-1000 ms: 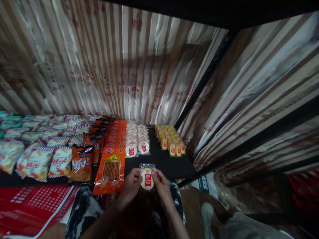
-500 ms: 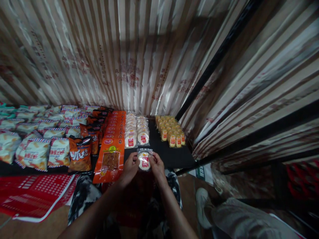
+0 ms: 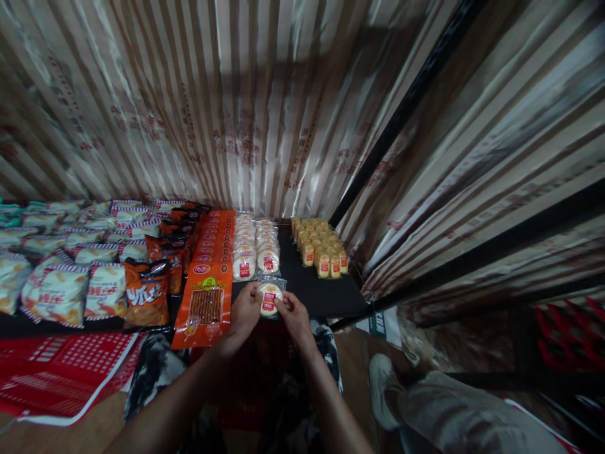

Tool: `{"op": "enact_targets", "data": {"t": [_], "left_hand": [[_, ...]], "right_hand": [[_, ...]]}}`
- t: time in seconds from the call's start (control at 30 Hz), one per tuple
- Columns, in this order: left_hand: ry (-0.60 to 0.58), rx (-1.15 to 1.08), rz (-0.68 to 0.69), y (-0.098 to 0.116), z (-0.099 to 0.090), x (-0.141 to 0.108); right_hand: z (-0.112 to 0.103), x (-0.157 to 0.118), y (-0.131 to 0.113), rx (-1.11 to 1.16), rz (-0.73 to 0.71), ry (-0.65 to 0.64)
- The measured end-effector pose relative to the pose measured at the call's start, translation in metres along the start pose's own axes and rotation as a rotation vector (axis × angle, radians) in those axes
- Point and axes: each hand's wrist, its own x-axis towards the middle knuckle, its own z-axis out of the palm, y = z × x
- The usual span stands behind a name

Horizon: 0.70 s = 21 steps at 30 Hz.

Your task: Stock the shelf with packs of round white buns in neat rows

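Note:
Between my two hands is a clear-wrapped round pastry (image 3: pixel 270 297) with a red label on its face. My left hand (image 3: pixel 245 309) pinches its left edge, and my right hand (image 3: pixel 293 315) grips the lower right side. Just behind it, at the front of the black shelf (image 3: pixel 321 298), stand two rows of the same wrapped pastries (image 3: pixel 244 260). Directly left of them lies a line of overlapping orange snack packets (image 3: pixel 207 299), the front one showing brown sticks through a window.
Small yellow packs (image 3: pixel 323 260) stand in rows on the right. Orange-black bags (image 3: pixel 146 294) and white bags (image 3: pixel 63 293) fill the left. A red basket (image 3: pixel 70 372) lies below. A black pole (image 3: pixel 401 120) slants past striped curtains; another person's shoe (image 3: pixel 382 388) is at lower right.
The held pastry has tilted and moved slightly up towards the rows behind it. My right fingers have shifted lower along its edge. The whole view has drifted a little.

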Motion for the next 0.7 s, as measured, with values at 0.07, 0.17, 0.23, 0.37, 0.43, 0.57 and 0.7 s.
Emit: {"op": "enact_targets", "data": {"t": [0.07, 0.17, 0.23, 0.37, 0.43, 0.57, 0.7], "left_hand": [[0.005, 0.006, 0.006, 0.001, 0.001, 0.0], [0.017, 0.01, -0.022, 0.004, 0.002, -0.001], [0.019, -0.003, -0.042, 0.006, 0.002, -0.001], [0.012, -0.031, -0.062, 0.006, 0.004, -0.002], [0.016, -0.051, -0.049, 0.005, 0.006, -0.001], [0.043, -0.071, 0.01, 0.0, 0.011, -0.001], [0.025, -0.006, 0.073, -0.002, 0.013, -0.003]], "right_hand": [[-0.003, 0.003, 0.003, -0.092, -0.036, 0.03], [-0.007, 0.008, 0.006, -0.217, -0.082, 0.074], [-0.008, 0.011, 0.007, -0.283, -0.105, 0.104], [-0.009, 0.017, 0.007, -0.353, -0.125, 0.132], [-0.008, 0.02, 0.007, -0.365, -0.134, 0.136], [-0.006, 0.027, 0.007, -0.376, -0.135, 0.136], [-0.005, 0.034, 0.007, -0.395, -0.13, 0.138]]}}
